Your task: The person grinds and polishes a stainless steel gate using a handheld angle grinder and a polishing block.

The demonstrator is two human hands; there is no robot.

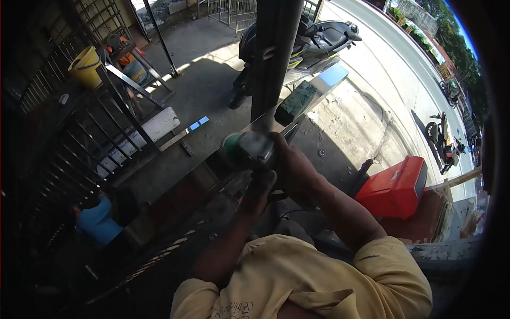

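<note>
Both hands on the grinder, mid-frame; clock positions taken from it.
Grinder (256, 144) held over a long beam (332, 77); green disc (230, 148) at its 9 o'clock, blurred, contact with beam can't be confirmed. Right hand (292, 166) at 4 o'clock, fingers wrapped round the tool body. Left hand (262, 183) at 6 o'clock, curled against the near side, gripping; finger detail lost in shadow. Dark green box (297, 100) on the beam between 1 and 2 o'clock, post (272, 64) just past 12, parked motorbike (321, 48) beyond at 1. Red box (393, 186) between 3 and 4, yellow bucket (87, 69) at 10. Second person in a blue top (99, 220) low at 8, well apart.
</note>
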